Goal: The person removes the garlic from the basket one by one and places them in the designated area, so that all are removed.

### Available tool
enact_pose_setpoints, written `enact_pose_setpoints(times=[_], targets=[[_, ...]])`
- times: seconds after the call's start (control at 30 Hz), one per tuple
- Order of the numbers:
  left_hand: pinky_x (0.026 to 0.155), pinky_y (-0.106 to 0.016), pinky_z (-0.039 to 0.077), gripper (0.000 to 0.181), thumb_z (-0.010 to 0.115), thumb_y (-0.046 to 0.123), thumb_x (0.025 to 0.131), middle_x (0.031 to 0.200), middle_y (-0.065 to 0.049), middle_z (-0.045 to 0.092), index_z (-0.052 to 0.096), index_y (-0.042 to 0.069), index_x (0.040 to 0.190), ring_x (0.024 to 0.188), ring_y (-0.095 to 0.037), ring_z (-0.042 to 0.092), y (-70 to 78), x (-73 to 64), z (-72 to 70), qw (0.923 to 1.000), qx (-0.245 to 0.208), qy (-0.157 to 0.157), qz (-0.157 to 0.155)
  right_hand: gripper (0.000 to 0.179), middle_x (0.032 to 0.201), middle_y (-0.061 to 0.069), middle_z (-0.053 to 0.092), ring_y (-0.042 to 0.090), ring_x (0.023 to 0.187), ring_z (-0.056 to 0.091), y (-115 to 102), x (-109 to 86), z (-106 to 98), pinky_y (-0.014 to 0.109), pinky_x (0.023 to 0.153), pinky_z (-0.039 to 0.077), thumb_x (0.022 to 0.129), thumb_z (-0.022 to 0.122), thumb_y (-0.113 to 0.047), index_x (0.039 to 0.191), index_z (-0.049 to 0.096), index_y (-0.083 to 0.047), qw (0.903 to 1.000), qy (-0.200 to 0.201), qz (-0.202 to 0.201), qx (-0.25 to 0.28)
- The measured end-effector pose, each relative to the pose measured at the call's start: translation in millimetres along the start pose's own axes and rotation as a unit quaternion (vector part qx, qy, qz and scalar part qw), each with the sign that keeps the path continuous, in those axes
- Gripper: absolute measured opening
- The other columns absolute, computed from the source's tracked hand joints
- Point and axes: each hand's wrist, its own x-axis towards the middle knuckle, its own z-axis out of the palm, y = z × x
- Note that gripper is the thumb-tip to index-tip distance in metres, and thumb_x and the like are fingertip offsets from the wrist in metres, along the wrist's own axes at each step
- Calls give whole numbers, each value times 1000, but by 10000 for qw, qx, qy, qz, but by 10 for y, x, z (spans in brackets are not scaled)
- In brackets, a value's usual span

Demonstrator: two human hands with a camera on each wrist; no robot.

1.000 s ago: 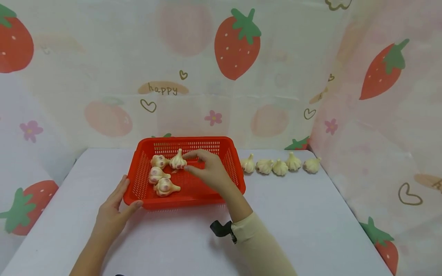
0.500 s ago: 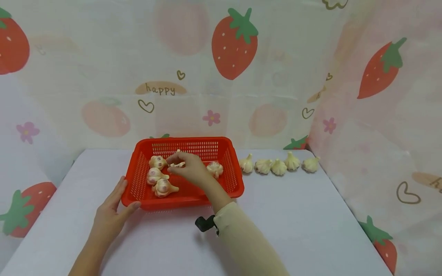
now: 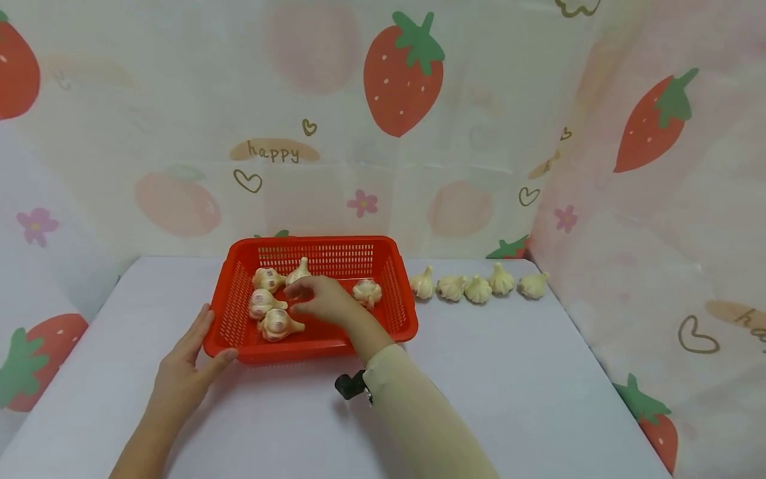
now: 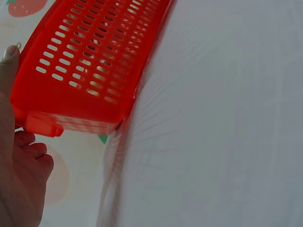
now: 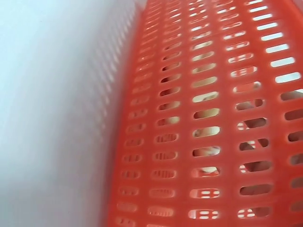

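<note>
A red plastic basket (image 3: 326, 347) with slotted walls holds several garlic bulbs. My left hand (image 3: 182, 376) grips its front left corner, thumb along the front rim and fingers at the left side; the left wrist view shows those fingers (image 4: 35, 151) curled under the rim. Inside the basket, my right hand (image 3: 326, 299) has its fingers bent, with bare red basket showing between thumb and forefinger. Just beyond its fingertips stands one garlic bulb (image 3: 297, 271), stem up, partly hidden by the hand. At the left side lie three more, including the nearest garlic bulb (image 3: 278, 326).
To the right of the basket, several paler garlic bulbs (image 3: 477, 290) form a row on the white-covered table (image 3: 509, 379). Another garlic bulb (image 3: 367, 291) lies in the basket's right half. A strawberry-print cloth (image 3: 323, 80) hangs behind. The right wrist view shows the slotted basket wall (image 5: 203, 123).
My right hand has moved left inside the basket, over the standing garlic bulb, then slightly back from it. The bulb on the right side has come into sight. My left hand keeps its place.
</note>
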Motion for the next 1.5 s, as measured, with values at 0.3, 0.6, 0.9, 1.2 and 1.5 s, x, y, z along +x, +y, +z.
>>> enact_pose_setpoints(times=[0.3,0.6,0.9,1.2,1.5], targets=[[116,-9,21,86,73,40,95,170,4,22,22,30,164,157,-23,21,-12,28,11,9998,-27,-152,-134,31,120,1,72,12,107,62,71,70,45,27,96,54,95,73,-12,125,72,-13,9977,-467,484,-53],[121,-43,31,86,70,45,96,170,5,18,18,33,164,157,-30,19,37,28,6,9989,-3,-307,-341,36,118,-1,72,10,104,61,106,50,51,30,101,52,91,76,-11,126,72,-13,9939,-698,819,-222],[122,-28,26,85,70,44,96,170,6,18,18,33,163,158,-27,19,40,29,22,9990,-41,-307,-314,30,110,0,74,10,98,62,197,91,60,26,97,52,91,77,-8,121,75,-12,9904,-744,1144,-214],[101,5,14,85,72,40,96,170,4,20,21,33,163,158,-17,18,18,47,4,9997,-107,-139,-175,29,108,-6,71,11,99,56,156,142,41,32,99,49,91,75,-9,118,78,-17,9857,-925,1378,-297],[103,3,14,85,70,44,96,170,7,19,19,34,163,157,-24,20,-15,33,32,9995,-30,-157,-290,26,105,-6,68,10,95,56,122,124,76,27,93,49,90,77,-9,115,77,-14,9812,-1154,1286,-864]])
